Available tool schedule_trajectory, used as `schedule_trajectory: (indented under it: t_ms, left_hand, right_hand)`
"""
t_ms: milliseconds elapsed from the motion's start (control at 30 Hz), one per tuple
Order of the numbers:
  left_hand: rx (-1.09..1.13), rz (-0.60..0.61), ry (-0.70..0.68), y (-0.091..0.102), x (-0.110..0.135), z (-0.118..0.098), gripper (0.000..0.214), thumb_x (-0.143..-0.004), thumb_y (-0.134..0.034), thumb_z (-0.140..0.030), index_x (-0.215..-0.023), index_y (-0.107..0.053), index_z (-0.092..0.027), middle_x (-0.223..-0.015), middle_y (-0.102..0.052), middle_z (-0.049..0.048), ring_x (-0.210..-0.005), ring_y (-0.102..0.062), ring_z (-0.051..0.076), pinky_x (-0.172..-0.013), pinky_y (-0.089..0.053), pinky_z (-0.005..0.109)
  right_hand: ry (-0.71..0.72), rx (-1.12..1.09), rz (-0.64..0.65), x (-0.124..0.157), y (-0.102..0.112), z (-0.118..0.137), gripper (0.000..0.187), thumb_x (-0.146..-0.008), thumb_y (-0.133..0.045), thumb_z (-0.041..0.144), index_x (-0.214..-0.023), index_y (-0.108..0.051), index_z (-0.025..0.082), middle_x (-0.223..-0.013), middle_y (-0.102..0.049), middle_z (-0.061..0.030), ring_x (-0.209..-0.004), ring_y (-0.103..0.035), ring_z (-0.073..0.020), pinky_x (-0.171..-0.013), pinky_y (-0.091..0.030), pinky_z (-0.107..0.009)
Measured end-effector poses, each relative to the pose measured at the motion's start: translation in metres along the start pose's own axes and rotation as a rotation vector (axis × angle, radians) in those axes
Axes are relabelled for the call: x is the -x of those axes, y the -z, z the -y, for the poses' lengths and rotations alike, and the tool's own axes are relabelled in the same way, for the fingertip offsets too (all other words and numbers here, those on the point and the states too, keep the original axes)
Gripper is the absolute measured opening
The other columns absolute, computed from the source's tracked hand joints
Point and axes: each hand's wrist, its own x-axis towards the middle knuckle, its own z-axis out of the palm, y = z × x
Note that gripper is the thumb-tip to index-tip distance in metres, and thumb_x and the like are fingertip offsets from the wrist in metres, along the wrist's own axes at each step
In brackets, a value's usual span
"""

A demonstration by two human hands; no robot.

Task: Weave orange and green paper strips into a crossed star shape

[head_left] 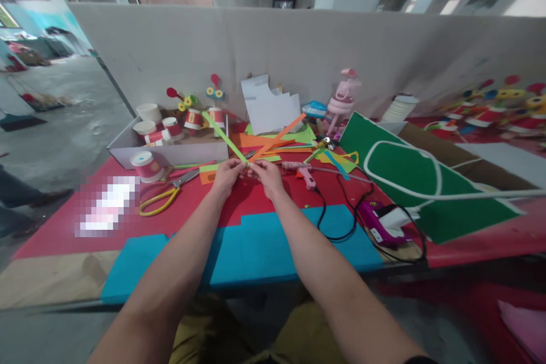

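Over the middle of the table, my left hand (229, 175) and my right hand (266, 175) meet with fingertips pinched together. A light green paper strip (226, 137) and an orange paper strip (279, 137) come together at an end between them. The strips spread away from me in a V. My left fingers pinch near the green strip's end, my right fingers near the orange one's. How the ends overlap is hidden by the fingers. A pink hot glue gun (302, 173) lies just right of my right hand. Scissors with yellow handles (164, 198) lie to the left.
Blue sheets (251, 247) line the near table edge. A box (179, 154) with paper cups stands back left, and a paper cup (146, 166) before it. Behind are a white cut sheet (271, 105) and a pink bottle (342, 96). Right: a purple power strip (384, 224), cables, a green board (418, 182).
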Motion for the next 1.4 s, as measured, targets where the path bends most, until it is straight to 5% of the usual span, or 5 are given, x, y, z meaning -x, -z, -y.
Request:
schedule_trajectory:
  t_ms: [667,1033,1400]
  left_hand:
    - [0.035,0.013,-0.011,-0.0022,0.0003,0.0027,0.03,-0.058,-0.079,-0.034,-0.066,-0.06,-0.012,-0.055,-0.06,0.0004,-0.048,-0.05,0.008,-0.048,-0.037,0.02]
    - [0.08,0.089,0.002,0.0013,0.0008,-0.0006,0.029,-0.058,-0.08,-0.032,-0.068,-0.061,-0.012,-0.056,-0.06,0.0007,-0.048,-0.051,0.008,-0.05,-0.039,0.021]
    - [0.0,0.026,-0.026,0.0021,-0.0009,0.0006,0.031,-0.055,-0.081,-0.034,-0.064,-0.061,-0.013,-0.053,-0.059,-0.0009,-0.045,-0.048,0.007,-0.047,-0.037,0.02]
  right_hand:
    - [-0.015,-0.007,-0.026,-0.0004,-0.0025,0.0002,0.031,-0.055,-0.081,0.033,-0.067,-0.058,0.017,-0.055,-0.063,0.004,-0.05,-0.06,-0.0113,-0.059,-0.056,-0.027]
    - [-0.108,-0.153,0.09,-0.0031,0.0034,-0.0006,0.022,-0.066,-0.078,0.027,-0.069,-0.058,0.018,-0.057,-0.065,0.0023,-0.052,-0.061,-0.0103,-0.063,-0.058,-0.028]
    - [-0.061,-0.12,0.133,-0.002,0.0038,-0.003,0.032,-0.058,-0.082,0.035,-0.077,-0.065,0.017,-0.066,-0.067,0.0008,-0.058,-0.062,-0.0117,-0.067,-0.057,-0.031]
